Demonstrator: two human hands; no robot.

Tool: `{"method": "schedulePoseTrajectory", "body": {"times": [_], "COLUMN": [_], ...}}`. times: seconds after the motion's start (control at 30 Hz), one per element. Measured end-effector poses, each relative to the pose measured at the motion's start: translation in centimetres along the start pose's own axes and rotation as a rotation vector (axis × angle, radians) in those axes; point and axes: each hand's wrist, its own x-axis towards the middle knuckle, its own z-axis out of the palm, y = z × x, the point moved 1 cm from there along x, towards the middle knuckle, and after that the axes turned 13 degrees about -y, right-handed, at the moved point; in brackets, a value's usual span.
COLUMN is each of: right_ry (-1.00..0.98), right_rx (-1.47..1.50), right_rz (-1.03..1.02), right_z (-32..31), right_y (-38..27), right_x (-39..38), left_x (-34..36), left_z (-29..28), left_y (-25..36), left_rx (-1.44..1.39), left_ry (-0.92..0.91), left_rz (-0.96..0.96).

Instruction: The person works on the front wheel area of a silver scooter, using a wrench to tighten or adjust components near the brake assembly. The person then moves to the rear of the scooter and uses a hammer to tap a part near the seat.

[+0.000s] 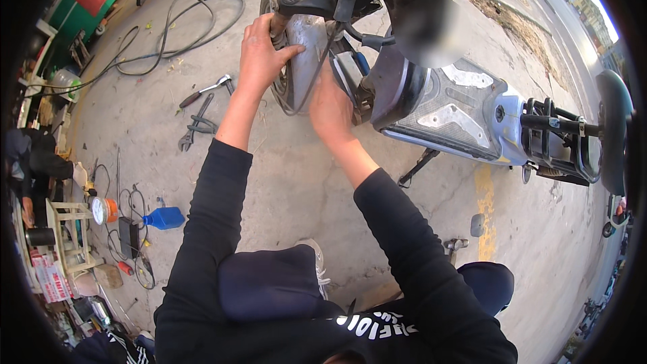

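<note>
A light blue electric scooter stands on the concrete ground ahead of me, its front wheel toward me. My left hand grips the top of the grey front mudguard at the fork. My right hand reaches in lower down, beside the wheel and the blue front panel; its fingers are hidden behind the wheel. A thin cable loops down between both hands. Both forearms wear black sleeves.
Pliers and a wrench lie on the ground to the left, with a long black hose beyond. A blue bottle, a gauge and wires sit lower left by a wooden stool. A hammer lies near my right knee.
</note>
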Motion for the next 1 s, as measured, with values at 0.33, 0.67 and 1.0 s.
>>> {"method": "schedulePoseTrajectory", "body": {"times": [0.33,0.67,1.0], "right_ry": [-0.018,0.081,0.172], "right_rx": [-0.253,-0.269,-0.251], "right_rz": [-0.211,-0.288,-0.343], "right_z": [0.2,0.8,0.3], "right_y": [4.1,4.7,5.7], "right_x": [-0.2,-0.6,-0.2], "left_x": [0.4,0.2,0.2], "left_z": [0.3,0.3,0.3], "left_y": [-0.5,-0.4,-0.9], "left_rx": [0.002,0.007,0.011], "left_ry": [0.019,0.031,0.018], "left_rz": [0.037,0.057,0.044]}}
